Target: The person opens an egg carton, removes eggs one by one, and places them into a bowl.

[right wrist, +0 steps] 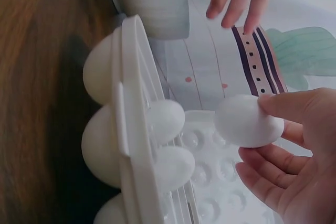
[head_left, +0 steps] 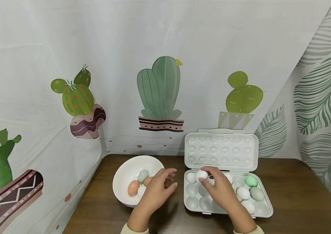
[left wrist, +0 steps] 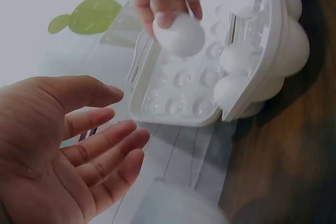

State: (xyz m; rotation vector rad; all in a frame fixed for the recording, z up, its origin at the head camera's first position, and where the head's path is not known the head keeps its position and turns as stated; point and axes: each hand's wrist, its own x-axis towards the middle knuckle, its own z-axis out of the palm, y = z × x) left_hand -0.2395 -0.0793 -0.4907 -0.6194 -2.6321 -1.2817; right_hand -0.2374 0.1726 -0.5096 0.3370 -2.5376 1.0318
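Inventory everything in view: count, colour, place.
Table: one, brown, lower frame.
Bowl: one, white, table's left.
Egg carton: one, white, open, right of bowl.
Held egg: one, white, above carton.
White eggs: at least five more, bowl and carton.
Brown eggs: at least two, bowl.
Greyish eggs: two, bowl and carton.
Mint egg: one, carton's back row.
Backdrop: count unclear, white, behind table.
Cactus prints: four, green, backdrop.
Leaf prints: several, green, right.
Sleeves: two, cream, bottom edge.
Left hand: one, holding nothing, by bowl.
Right hand: one, pinching held egg.
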